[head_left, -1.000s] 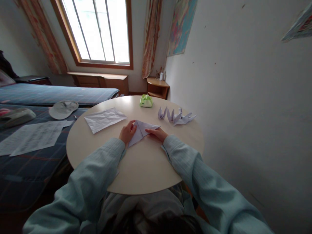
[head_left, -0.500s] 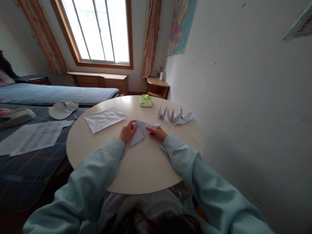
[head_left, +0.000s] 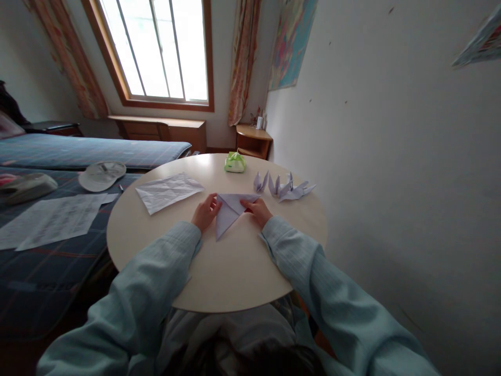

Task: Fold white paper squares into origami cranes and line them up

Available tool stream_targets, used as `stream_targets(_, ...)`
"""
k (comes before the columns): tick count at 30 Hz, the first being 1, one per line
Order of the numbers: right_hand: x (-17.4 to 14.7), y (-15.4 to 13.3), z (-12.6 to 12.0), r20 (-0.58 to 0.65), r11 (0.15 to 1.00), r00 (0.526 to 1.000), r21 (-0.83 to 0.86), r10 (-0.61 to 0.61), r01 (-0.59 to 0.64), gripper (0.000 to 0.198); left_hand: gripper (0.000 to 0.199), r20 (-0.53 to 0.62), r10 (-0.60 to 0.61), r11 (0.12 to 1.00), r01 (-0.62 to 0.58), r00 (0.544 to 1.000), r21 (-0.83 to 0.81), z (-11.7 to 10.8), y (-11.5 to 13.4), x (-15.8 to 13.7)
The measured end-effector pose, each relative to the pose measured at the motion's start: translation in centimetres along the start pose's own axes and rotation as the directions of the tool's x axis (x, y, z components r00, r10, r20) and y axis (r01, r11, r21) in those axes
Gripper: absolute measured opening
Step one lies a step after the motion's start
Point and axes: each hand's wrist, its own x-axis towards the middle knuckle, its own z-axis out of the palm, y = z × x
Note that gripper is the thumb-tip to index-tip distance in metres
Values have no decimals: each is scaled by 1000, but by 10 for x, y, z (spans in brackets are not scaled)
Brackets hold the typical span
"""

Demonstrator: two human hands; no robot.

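Observation:
A folded sheet of pale paper (head_left: pixel 228 213), triangular in outline with one corner pointing toward me, is held between my two hands over the round table (head_left: pixel 235 271). My left hand (head_left: pixel 205 213) pinches its left corner, thumb on the near side. At the right, my right hand (head_left: pixel 257 210) grips the paper near its other upper corner, with the thumb on top and the other fingers partly hidden. Several folded paper cranes (head_left: pixel 287 187) stand together beyond my right hand. A creased, unfolded sheet (head_left: pixel 169 191) lies flat beyond my left hand.
A green tissue pack (head_left: pixel 235 162) sits at the table's far edge. Along the right runs a white wall (head_left: pixel 391 183). To the left, a bed (head_left: pixel 70 261) bears printed sheets (head_left: pixel 58 222) and a pale cap (head_left: pixel 102 176). A window (head_left: pixel 156 49) is ahead.
The folded paper has turned, so its near corner has swung right and now points toward me. My right hand has shifted slightly right with it; my left hand stays nearly in place.

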Motion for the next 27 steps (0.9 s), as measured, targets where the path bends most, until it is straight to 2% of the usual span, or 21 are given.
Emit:
stream_targets(5, -2, 0, 0, 44, 999, 999, -36, 30, -28, 27, 31, -3, -2, 1000, 2, 1000, 2, -2, 7, -2)
stream_targets(23, -2, -1, 0, 34, 996, 999, -79, 33, -30, 29, 29, 2, 17, 997, -17, 1000, 74, -4, 9, -2)
stream_targets(27, 1, -3, -2, -19, 996, 1000, -84, 20, -22, 30, 28, -6, 4, 998, -4, 1000, 67, -3, 6, -1)
